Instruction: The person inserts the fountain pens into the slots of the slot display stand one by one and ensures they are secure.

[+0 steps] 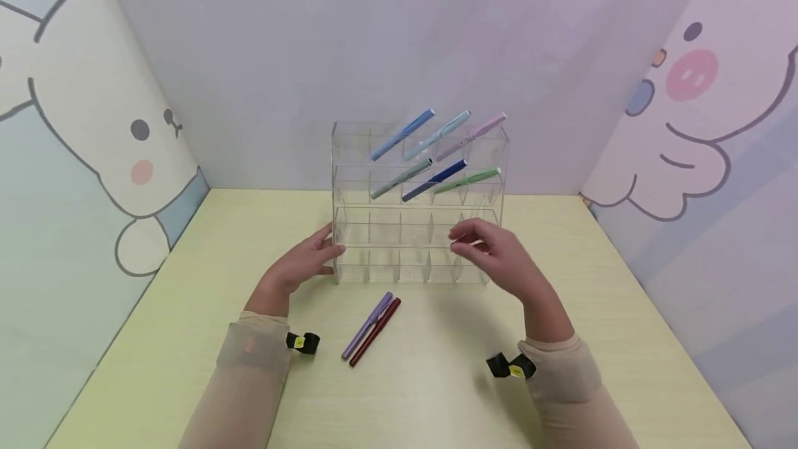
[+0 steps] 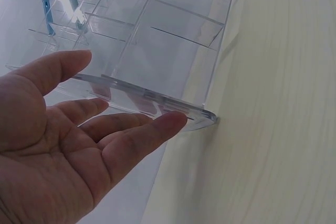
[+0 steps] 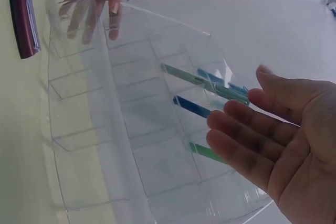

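Note:
A clear acrylic pen rack [image 1: 414,247] with rows of compartments stands upright on the table. Its left side is touched by my left hand [image 1: 303,260], with extended fingers along the outside of the panel and the thumb near the front edge. My right hand [image 1: 492,251] hovers before the rack's lower right part, fingers loosely bent and nothing between them. Slanting pens fill part of the two upper rows: blue [image 1: 402,135], pale blue [image 1: 438,135] and lilac [image 1: 472,136] on top; grey-green [image 1: 401,179], dark blue [image 1: 434,180] and green [image 1: 467,180] below.
In front of the rack, a purple pen [image 1: 366,326] and a dark red pen [image 1: 375,332] lie side by side on the pale wooden table [image 1: 399,407]. A grey backdrop [image 1: 399,40] stands behind, with cartoon-printed panels at left and right.

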The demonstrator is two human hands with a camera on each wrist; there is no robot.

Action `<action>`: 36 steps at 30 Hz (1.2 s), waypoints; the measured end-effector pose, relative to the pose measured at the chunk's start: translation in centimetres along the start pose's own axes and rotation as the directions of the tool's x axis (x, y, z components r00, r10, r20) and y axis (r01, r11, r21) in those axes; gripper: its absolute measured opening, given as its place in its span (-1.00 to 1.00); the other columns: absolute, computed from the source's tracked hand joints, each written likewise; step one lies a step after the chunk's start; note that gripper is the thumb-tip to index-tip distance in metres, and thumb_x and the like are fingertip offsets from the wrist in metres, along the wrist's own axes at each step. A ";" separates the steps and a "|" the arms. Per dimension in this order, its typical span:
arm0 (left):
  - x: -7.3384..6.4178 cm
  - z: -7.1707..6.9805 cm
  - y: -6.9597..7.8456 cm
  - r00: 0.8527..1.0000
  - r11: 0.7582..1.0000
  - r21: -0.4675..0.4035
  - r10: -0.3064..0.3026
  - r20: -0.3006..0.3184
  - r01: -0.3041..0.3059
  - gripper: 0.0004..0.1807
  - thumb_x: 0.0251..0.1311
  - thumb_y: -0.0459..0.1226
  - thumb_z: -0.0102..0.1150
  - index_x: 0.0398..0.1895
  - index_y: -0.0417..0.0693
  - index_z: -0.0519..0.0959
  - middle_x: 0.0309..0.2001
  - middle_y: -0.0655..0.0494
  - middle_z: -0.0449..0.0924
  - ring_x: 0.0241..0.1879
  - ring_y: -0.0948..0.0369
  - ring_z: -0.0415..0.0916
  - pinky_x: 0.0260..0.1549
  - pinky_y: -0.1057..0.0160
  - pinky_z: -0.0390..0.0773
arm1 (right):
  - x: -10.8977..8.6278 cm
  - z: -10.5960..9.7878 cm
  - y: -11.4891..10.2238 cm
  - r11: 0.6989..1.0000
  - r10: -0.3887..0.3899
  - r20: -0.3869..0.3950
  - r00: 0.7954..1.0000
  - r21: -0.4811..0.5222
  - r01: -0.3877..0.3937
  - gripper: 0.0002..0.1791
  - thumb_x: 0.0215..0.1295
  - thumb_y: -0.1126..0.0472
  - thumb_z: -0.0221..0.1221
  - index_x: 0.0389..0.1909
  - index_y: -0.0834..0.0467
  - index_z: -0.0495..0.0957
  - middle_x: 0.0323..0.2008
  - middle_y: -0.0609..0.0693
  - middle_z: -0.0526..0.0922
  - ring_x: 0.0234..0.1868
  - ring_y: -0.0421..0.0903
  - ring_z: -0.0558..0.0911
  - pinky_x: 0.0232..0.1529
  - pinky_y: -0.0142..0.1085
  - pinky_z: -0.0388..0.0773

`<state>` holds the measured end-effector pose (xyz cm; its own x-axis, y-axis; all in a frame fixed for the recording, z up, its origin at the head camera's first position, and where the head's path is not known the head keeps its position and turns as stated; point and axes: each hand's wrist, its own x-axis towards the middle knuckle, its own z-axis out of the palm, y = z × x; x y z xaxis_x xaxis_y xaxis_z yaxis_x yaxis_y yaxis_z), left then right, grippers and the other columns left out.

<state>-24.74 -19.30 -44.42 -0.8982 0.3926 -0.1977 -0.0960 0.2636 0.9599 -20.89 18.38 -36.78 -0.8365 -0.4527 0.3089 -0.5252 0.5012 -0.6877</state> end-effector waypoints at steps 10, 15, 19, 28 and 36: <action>0.1 0.0 0.0 1.000 1.000 0.016 0.003 -0.001 -0.003 -0.20 0.49 -0.09 -0.05 0.59 0.31 -0.26 0.57 -0.10 -0.09 0.47 -0.08 0.11 0.25 -0.17 0.40 | 0.4 4.1 -1.4 0.992 0.058 0.271 0.961 -0.122 -0.026 -0.67 0.36 -0.04 0.21 0.09 -0.06 0.54 -0.01 -0.20 0.61 -0.02 -0.22 0.64 0.02 -0.18 0.62; 0.2 0.0 -0.1 1.000 1.000 0.022 0.006 0.002 -0.006 -0.20 0.48 -0.06 -0.04 0.59 0.32 -0.27 0.57 -0.09 -0.09 0.47 -0.08 0.09 0.26 -0.17 0.39 | 0.6 6.0 -1.4 0.986 0.040 0.337 0.941 -0.165 0.017 -0.66 0.35 0.01 0.24 0.10 -0.02 0.54 0.01 -0.19 0.61 0.01 -0.19 0.63 0.07 -0.14 0.59; 0.2 -0.1 -0.1 1.000 1.000 0.021 0.010 0.005 -0.010 -0.19 0.47 -0.04 -0.03 0.59 0.33 -0.26 0.57 -0.07 -0.10 0.48 -0.07 0.08 0.26 -0.17 0.39 | 0.9 7.3 -1.4 0.972 0.016 0.391 0.920 -0.224 0.078 -0.63 0.34 0.04 0.25 0.12 0.03 0.54 0.04 -0.13 0.62 0.04 -0.13 0.63 0.08 -0.19 0.58; 0.1 -0.1 0.2 1.000 0.999 0.031 0.018 0.000 -0.018 -0.21 0.48 -0.07 -0.05 0.59 0.32 -0.24 0.57 -0.06 -0.10 0.47 -0.07 0.10 0.24 -0.17 0.41 | 1.4 9.9 -0.8 0.923 0.004 0.475 0.880 -0.341 0.180 -0.69 0.32 0.08 0.27 0.04 0.06 0.61 -0.01 -0.07 0.64 0.01 -0.12 0.60 0.03 -0.20 0.57; 0.2 -0.1 0.0 1.000 1.000 0.009 0.022 0.008 -0.022 -0.22 0.49 -0.08 -0.05 0.59 0.31 -0.24 0.56 -0.10 -0.08 0.48 -0.07 0.08 0.24 -0.18 0.40 | 1.2 11.5 0.2 0.898 -0.009 0.520 0.854 -0.372 0.236 -0.70 0.22 0.10 0.34 -0.01 -0.01 0.64 -0.10 -0.10 0.59 -0.11 -0.21 0.53 -0.06 -0.31 0.56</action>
<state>-24.94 -19.32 -44.40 -0.8965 0.4057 -0.1779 -0.0720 0.2627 0.9622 -20.19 9.46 -44.08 -0.6286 -0.7745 -0.0713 -0.7269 0.6177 -0.3001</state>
